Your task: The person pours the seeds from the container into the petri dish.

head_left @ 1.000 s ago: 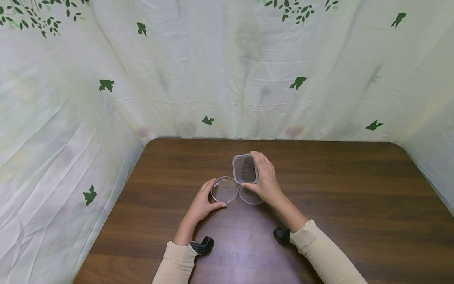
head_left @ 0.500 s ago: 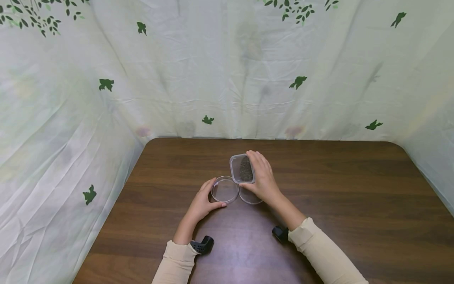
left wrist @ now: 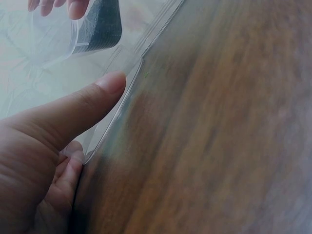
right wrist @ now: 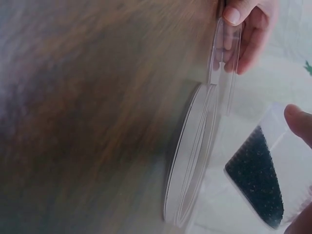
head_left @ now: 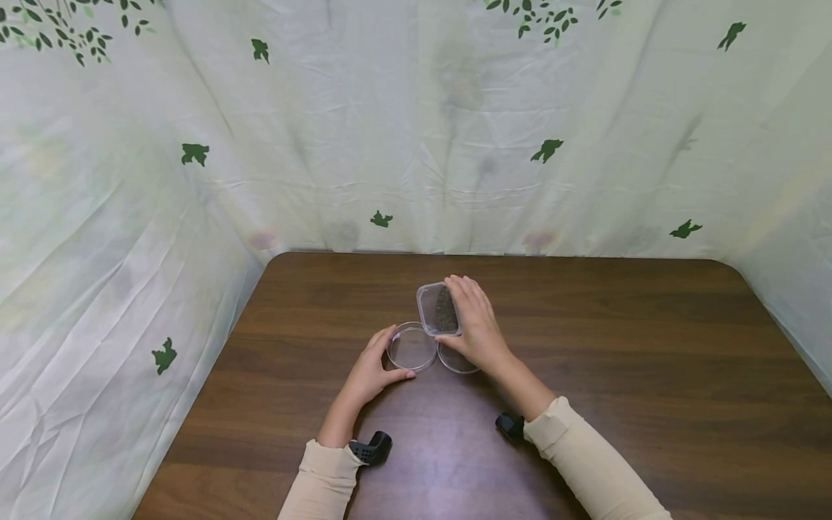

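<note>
In the head view my left hand [head_left: 370, 372] steadies a round clear petri dish [head_left: 413, 351] on the table, thumb and fingers on opposite sides of its rim. A second clear dish [head_left: 458, 359] stands close beside it to the right, partly behind my right hand [head_left: 479, 326]. That hand grips a translucent plastic tub [head_left: 429, 303] and holds it tilted above where the two dishes meet. Dark fine grains [head_left: 445, 310] lie against one side of the tub. From the right wrist view, the grains [right wrist: 258, 178] slope inside the tipped tub, and no grains show falling.
The brown wooden table [head_left: 617, 375] extends on both sides of the dishes. Behind it hangs a pale curtain [head_left: 416, 144] with green leaf and bird prints. Black wrist bands [head_left: 372, 449] and beige sleeves [head_left: 598, 458] are on both arms.
My right hand has shifted the tub slightly left, toward the left dish. My left hand and both dishes have stayed in place.
</note>
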`<move>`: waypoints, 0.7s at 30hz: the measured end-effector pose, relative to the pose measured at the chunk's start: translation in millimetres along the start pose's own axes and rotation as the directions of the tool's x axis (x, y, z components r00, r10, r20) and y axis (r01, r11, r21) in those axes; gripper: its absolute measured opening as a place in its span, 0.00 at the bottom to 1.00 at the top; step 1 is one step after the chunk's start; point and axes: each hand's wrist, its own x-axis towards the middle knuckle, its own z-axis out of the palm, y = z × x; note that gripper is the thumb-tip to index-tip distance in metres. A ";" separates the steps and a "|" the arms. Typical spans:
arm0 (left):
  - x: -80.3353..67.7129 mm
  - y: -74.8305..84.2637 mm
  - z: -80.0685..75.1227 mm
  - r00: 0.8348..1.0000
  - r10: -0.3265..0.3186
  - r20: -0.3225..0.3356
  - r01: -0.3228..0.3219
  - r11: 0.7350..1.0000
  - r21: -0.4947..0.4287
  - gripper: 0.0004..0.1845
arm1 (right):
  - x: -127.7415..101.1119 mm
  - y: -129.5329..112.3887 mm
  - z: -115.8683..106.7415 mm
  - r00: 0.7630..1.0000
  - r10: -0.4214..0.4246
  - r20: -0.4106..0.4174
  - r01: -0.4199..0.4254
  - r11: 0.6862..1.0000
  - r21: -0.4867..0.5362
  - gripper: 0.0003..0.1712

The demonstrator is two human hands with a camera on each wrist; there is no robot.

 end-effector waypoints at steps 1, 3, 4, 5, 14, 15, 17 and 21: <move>-0.3 0.1 -0.1 1.000 0.005 -0.001 -0.005 1.000 -0.001 0.47 | 0.5 -0.4 0.3 1.000 -0.007 0.001 0.007 1.000 -0.005 0.58; -0.5 0.6 -0.4 1.000 -0.006 0.007 0.007 1.000 -0.018 0.47 | 1.2 -1.0 1.0 1.000 -0.018 0.007 0.018 1.000 -0.015 0.57; -0.7 1.1 -0.8 1.000 -0.013 0.012 0.014 1.000 -0.023 0.47 | 1.5 -1.2 1.2 1.000 -0.021 0.010 0.021 1.000 -0.020 0.57; -0.5 1.5 -1.2 1.000 -0.025 0.017 0.025 0.999 -0.036 0.48 | 1.7 -1.5 1.4 1.000 -0.026 0.012 0.026 0.999 -0.024 0.57; 0.0 2.6 -2.5 0.997 -0.058 0.042 0.060 0.997 -0.044 0.47 | 2.6 -2.0 3.1 0.999 -0.050 0.012 0.051 0.998 -0.045 0.58; 0.2 2.5 -2.4 0.997 -0.062 0.044 0.064 0.997 -0.044 0.47 | 2.7 -1.8 3.5 0.999 -0.054 0.011 0.054 0.997 -0.046 0.58; 0.4 2.6 -2.5 0.997 -0.068 0.045 0.069 0.997 -0.042 0.48 | 2.7 -1.7 4.2 0.998 -0.056 0.014 0.056 0.997 -0.051 0.58; 0.3 2.3 -2.2 0.998 -0.059 0.035 0.060 0.998 -0.027 0.48 | 2.8 -2.7 5.3 0.998 -0.066 0.017 0.067 0.996 -0.063 0.59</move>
